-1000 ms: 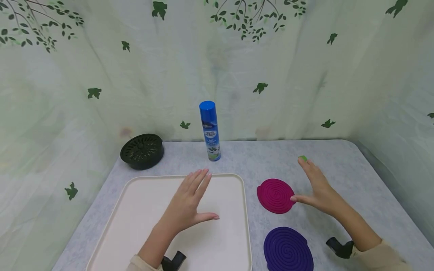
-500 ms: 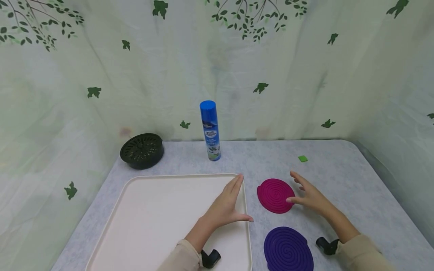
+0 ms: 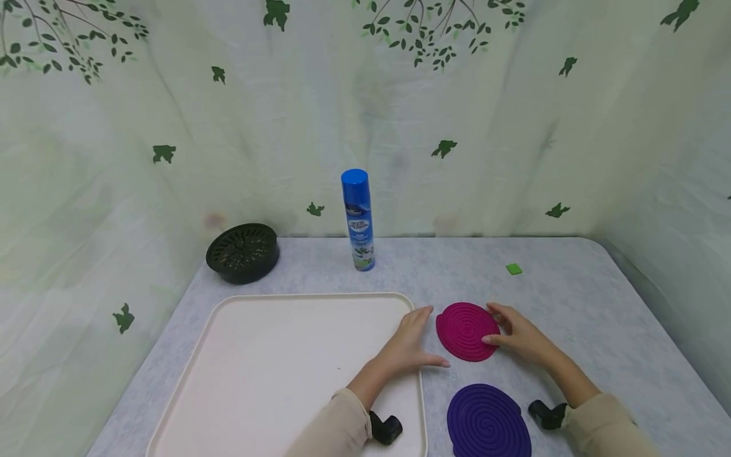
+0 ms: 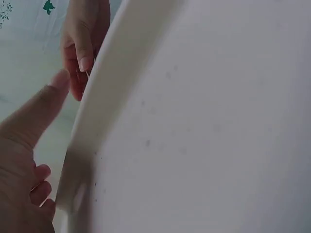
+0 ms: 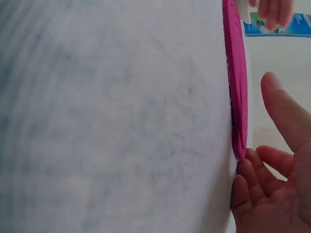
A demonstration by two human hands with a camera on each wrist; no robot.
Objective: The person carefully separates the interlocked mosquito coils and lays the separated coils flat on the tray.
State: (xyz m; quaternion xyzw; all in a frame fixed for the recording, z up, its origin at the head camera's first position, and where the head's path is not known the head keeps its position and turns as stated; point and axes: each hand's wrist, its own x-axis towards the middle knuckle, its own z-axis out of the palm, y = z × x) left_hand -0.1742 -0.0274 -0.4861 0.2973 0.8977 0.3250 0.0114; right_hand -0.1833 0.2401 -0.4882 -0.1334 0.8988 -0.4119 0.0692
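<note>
A round pink spiral mat (image 3: pixel 465 332) lies flat on the table between the two hands. At its right edge is my right hand (image 3: pixel 521 333), fingers bent, with the thumb over the rim. The right wrist view shows these fingertips (image 5: pixel 247 167) right at the end of the mat (image 5: pixel 238 82), the thumb held apart. My left hand (image 3: pixel 407 343) hovers over the right rim of a white tray (image 3: pixel 274 368), fingers extended and thumb spread toward the mat; nothing is in it. Nearer the front lies a purple spiral mat (image 3: pixel 488 422).
Behind the tray stands a blue spray can (image 3: pixel 358 222). A black slotted bowl-shaped piece (image 3: pixel 242 254) sits at the back left, and a small green square (image 3: pixel 514 269) at the back right. A leaf-printed curtain (image 3: pixel 388 114) hangs beyond the table's far edge.
My left hand has moved right, from over the tray to its right rim. The right hand has come back from the green square to the pink mat's edge, its fingers bending.
</note>
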